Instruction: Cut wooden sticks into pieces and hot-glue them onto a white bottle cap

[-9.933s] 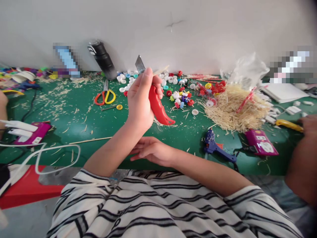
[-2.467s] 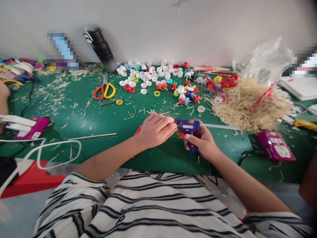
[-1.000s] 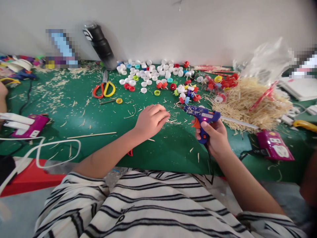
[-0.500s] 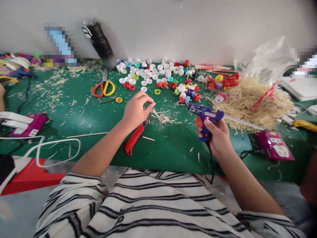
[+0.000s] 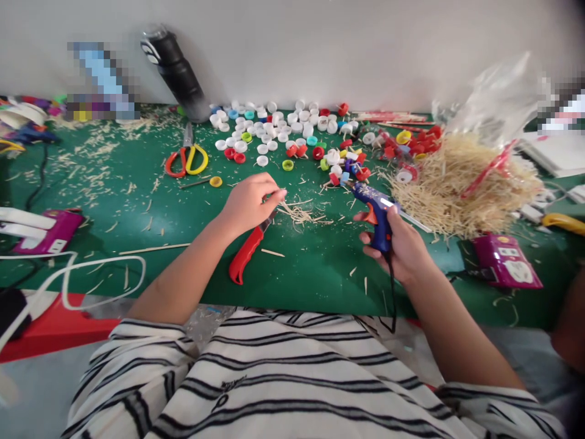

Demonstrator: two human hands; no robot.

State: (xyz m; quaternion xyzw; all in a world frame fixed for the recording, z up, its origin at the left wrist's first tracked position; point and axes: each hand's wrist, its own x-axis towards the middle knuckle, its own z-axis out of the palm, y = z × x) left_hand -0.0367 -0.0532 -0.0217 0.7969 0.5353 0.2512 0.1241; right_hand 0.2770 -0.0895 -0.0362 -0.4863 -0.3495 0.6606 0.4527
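Note:
My right hand is wrapped round the handle of a blue hot glue gun with an orange trigger; its nozzle points up and left toward a cluster of coloured caps with sticks. The thumb and fingertips of my left hand are pinched together over a small heap of thin wooden sticks. Whatever lies in that pinch is too small to make out. Partly beneath my left hand lies a red-handled knife.
White and coloured bottle caps spread along the back. Scissors and a black bottle are at the left. A big pile of sticks with a plastic bag is at the right, near a purple box. A white cable loops at the left.
My right hand has turned the glue gun, so its body slopes more and its nozzle sits slightly right. My left hand stays pinched near the small heap. The whole view has shifted slightly.

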